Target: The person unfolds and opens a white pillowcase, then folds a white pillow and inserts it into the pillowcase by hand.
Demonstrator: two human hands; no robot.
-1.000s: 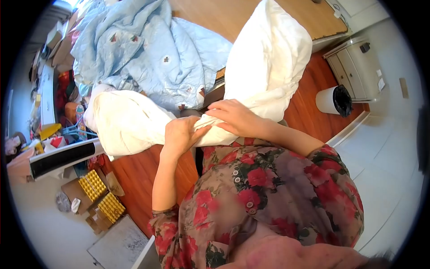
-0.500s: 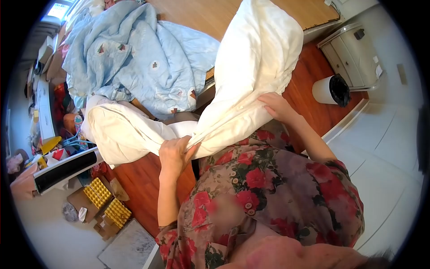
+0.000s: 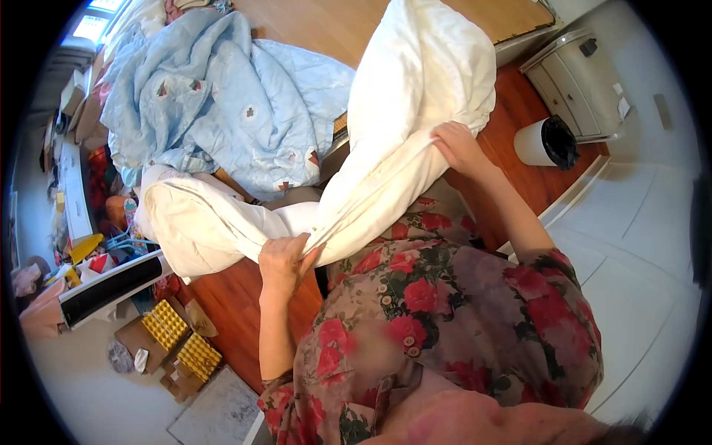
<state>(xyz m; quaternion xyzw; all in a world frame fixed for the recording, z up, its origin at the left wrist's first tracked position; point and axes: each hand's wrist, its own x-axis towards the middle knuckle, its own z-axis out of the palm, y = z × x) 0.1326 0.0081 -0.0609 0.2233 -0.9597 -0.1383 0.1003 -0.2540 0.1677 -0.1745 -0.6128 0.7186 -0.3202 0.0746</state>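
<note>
A bulky white quilt (image 3: 419, 81) is bunched across my front, its near edge gathered in folds between my hands. My left hand (image 3: 283, 261) is wrapped around the gathered edge near the middle, the thumb pointing to the right. Farther along the same edge, my right hand (image 3: 461, 147) pinches the cloth with closed fingers. One end of the quilt rises over the bed board; the other droops to the left in a rounded bundle. Behind it a light blue patterned quilt (image 3: 222, 111) lies crumpled, partly covered by the white one.
Wooden bed boards (image 3: 311, 22) stretch along the back. On the right stand a white bin (image 3: 530, 144) with a black liner and a pale cabinet (image 3: 567, 89). Yellow egg trays (image 3: 165, 325) and cardboard lie lower left. Household clutter fills the left side.
My right hand has slid up and away along the quilt's edge, pulling it tauter. My left hand keeps its grip with little movement. The view has shifted slightly.
</note>
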